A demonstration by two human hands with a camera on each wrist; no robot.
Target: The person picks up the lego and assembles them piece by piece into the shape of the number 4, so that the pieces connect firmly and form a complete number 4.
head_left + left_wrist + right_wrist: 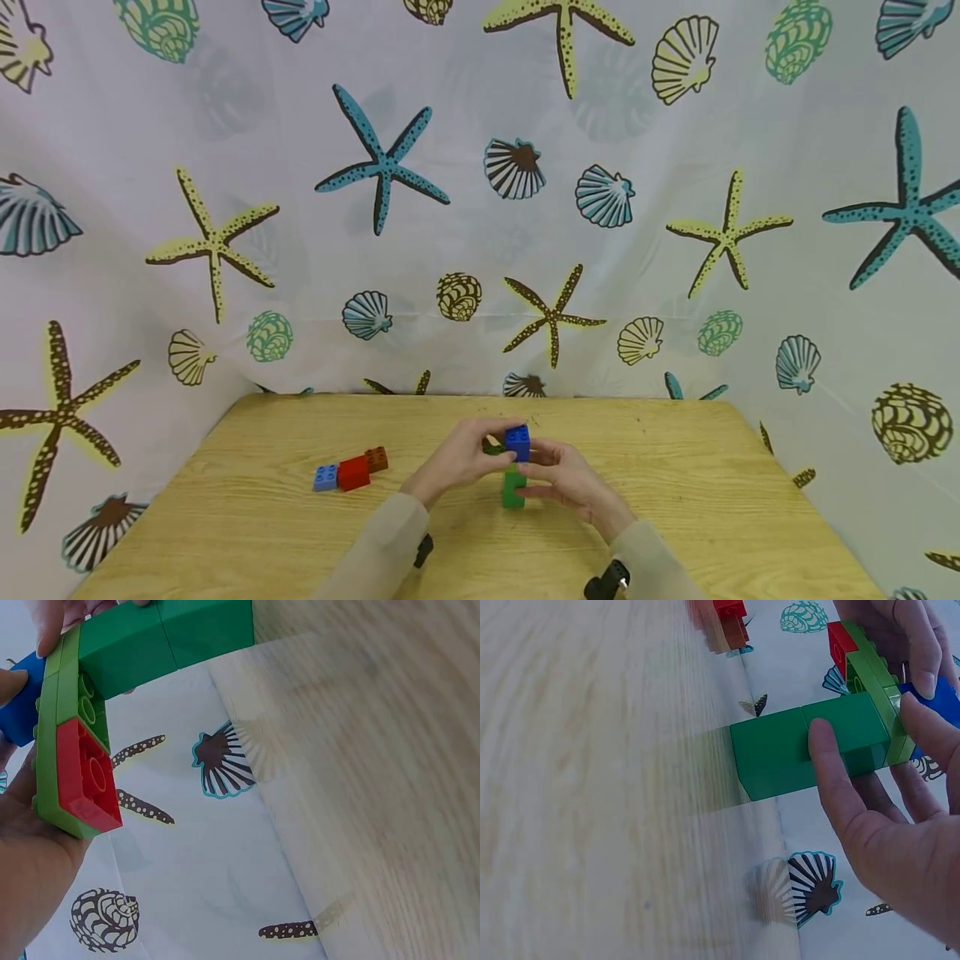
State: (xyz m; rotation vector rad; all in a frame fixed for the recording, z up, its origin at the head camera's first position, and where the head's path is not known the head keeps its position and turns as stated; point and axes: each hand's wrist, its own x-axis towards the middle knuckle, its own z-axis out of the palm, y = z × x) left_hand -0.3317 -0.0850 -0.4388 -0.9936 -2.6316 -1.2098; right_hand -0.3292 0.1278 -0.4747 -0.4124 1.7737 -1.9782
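Note:
A tower of toy building bricks stands on the table, with two dark green bricks (802,746) stacked at its base. Across their top lies a longer lime green layer (47,742), which sticks out to one side. A red brick (82,776) is fixed under that overhang. On top sits a blue brick (517,446), pinched between the fingers and thumb of my left hand (459,457). Curled about the tower from the right, my right hand (568,482) steadies it, one digit flat against the dark green bricks. The overhang is mostly hidden behind my left hand in the head view.
Left of the hands, a light blue brick (326,477), a red brick (353,473) and a brown brick (377,458) lie in a slanting row on the wooden table (675,467). A cloth (465,217) printed with shells and starfish hangs behind the table.

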